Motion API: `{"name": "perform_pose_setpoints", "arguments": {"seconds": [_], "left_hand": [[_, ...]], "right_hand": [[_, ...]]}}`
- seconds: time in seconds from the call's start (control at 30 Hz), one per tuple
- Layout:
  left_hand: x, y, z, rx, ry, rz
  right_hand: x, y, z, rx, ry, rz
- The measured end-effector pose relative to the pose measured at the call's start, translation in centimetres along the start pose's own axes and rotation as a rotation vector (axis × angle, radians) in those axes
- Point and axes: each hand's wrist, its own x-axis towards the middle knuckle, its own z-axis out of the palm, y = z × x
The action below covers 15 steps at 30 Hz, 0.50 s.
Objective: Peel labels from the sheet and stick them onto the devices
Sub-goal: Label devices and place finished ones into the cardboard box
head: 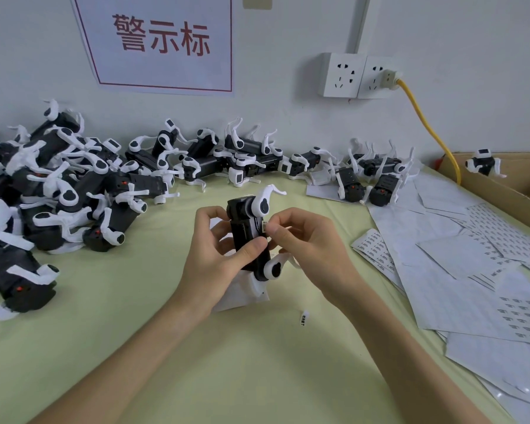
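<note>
Label (264, 227) is pinched by my right hand (306, 243), thumb against forefinger, touching the side of the device (248, 240) that my left hand (214, 255) grips with curled fingers above the table (257, 377). Plenty seems left: a pile of devices (74, 185) waits at left, label sheets (377, 249) lie at right.

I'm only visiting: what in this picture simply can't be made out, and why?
Head view only:
- Print on the label pinched by the right hand: too small to read.
- Far side of the device: hidden by the left hand gripping it.
- Text on the label sheets: too small, blurred.
- Left edge cuts off the pile of devices.
- Right edge cuts off the cardboard box.
</note>
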Motion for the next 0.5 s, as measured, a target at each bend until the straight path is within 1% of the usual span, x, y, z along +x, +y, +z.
{"name": "perform_pose_setpoints", "arguments": {"seconds": [0.5], "left_hand": [[-0.06,-0.24,0.26,0.139,0.006,0.105]], "right_hand": [[0.00,0.31,0.03,-0.056,0.024,-0.003]]}}
